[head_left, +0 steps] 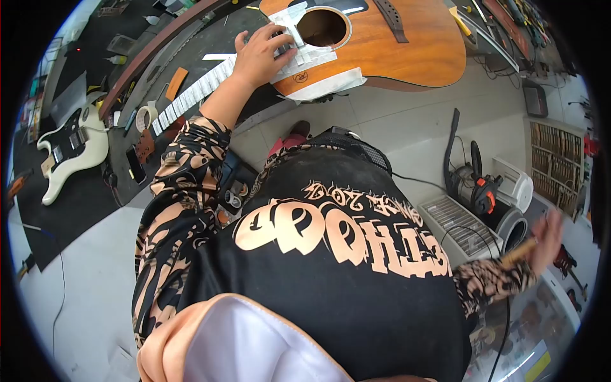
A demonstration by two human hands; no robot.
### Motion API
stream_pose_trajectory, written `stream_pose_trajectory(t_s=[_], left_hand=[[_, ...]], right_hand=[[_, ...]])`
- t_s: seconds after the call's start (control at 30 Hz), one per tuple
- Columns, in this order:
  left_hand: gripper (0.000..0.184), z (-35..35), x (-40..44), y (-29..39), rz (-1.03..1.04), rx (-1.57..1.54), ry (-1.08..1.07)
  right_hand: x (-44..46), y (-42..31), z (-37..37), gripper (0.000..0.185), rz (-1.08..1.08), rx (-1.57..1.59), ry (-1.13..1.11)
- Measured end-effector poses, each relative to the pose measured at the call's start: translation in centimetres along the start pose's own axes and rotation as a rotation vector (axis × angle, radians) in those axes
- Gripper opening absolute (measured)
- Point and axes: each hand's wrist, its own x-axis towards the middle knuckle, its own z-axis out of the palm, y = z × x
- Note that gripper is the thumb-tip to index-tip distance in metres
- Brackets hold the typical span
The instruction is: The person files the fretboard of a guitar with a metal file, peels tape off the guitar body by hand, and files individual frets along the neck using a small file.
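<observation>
Under our spread, ungrasping left hand (pixel 264 54) lies the acoustic guitar (pixel 375 56), neck (pixel 194 95) slanting leftward toward us; our right hand (pixel 546 239), farther, is blurred, its grip unclear.

Single head-worn view, facing forward and steeply down; torso (pixel 344 299) close, guitar (pixel 423 54) farther

A cream electric guitar (pixel 94 143) lies on a dark mat (pixel 54 226) near a phone (pixel 135 165).

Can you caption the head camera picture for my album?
Left hand on a taped guitar, white guitar off to the side.
</observation>
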Motion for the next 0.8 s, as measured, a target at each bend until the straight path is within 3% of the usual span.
stream_pose_trajectory(t_s=[0.1, 0.27, 0.4, 0.53, 0.63, 0.77, 0.8], left_hand=[[0.04, -1.8, -0.6, -1.2, -0.173, -0.004, -0.157], [0.049, -3.6, -1.1, -2.5, -0.218, 0.03, -0.318], [0.046, -3.9, -1.5, -2.9, -0.224, -0.025, -0.339], [0.034, -3.9, -1.8, -3.7, -0.167, -0.01, -0.341], [0.026, -4.3, -2.3, -3.7, -0.162, -0.012, -0.305], [0.022, -4.7, -3.0, -2.8, -0.165, -0.079, -0.285], [0.02, -4.5, -3.2, -2.7, -0.138, -0.043, -0.27]], right_hand=[[-0.6, -2.8, -6.3, 0.034, -0.02, 0.088, 0.375], [2.3, -0.8, -14.6, 0.032, -0.139, 0.109, 0.566], [9.2, 1.1, -19.6, 0.031, -0.182, 0.098, 0.564], [21.5, 2.1, -22.7, 0.03, -0.262, 0.121, 0.373], [27.5, 2.3, -17.7, 0.029, -0.232, 0.187, 0.137], [13.5, -1.7, 6.5, 0.029, 0.078, 0.042, -0.107], [7.7, -2.1, 12.9, 0.033, -0.078, -0.174, -0.094]])
